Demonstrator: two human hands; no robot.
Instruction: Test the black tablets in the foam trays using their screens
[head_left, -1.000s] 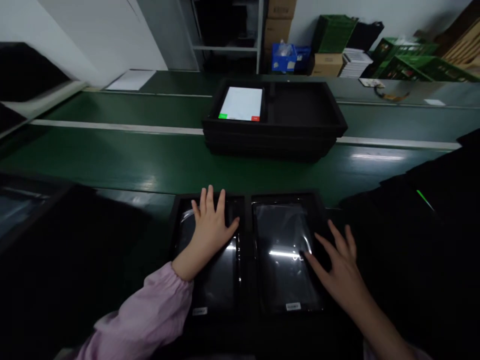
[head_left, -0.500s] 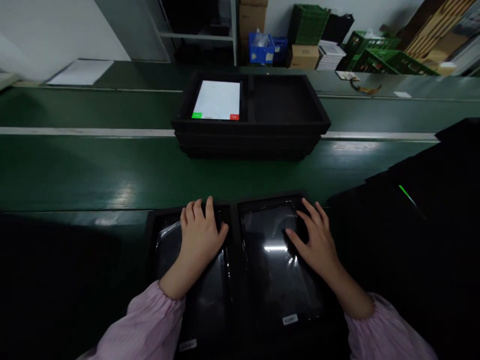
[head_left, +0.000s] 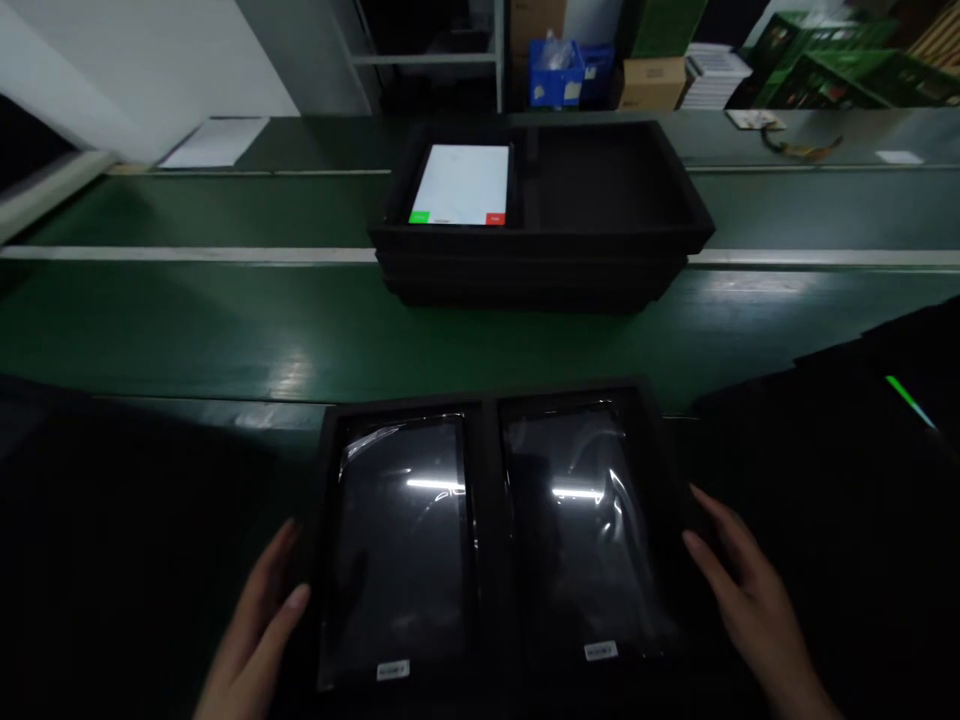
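Observation:
A black two-compartment tray [head_left: 491,500] lies in front of me. In its left compartment is a dark tablet [head_left: 401,560] under clear film, and a second film-covered tablet [head_left: 577,570] fills the right one. Each tablet has a small white label at its near end. My left hand [head_left: 259,620] grips the tray's left side, thumb at the rim and fingers along the outer wall. On the opposite side, my right hand [head_left: 750,590] holds the right wall with its thumb at the rim. Darkness hides the lower fingers of both hands.
Beyond the green work surface [head_left: 322,320] stands a stack of black trays [head_left: 540,240]. A tablet with a lit white screen [head_left: 463,185] sits in the top tray's left compartment. Dark stacked shapes are at right. Paper sheets [head_left: 214,142], blue crates [head_left: 555,75] and cartons are farther back.
Both hands have moved off the tablets, outward and toward me, to the tray's two sides. The whole view has shifted, with the scene sliding right.

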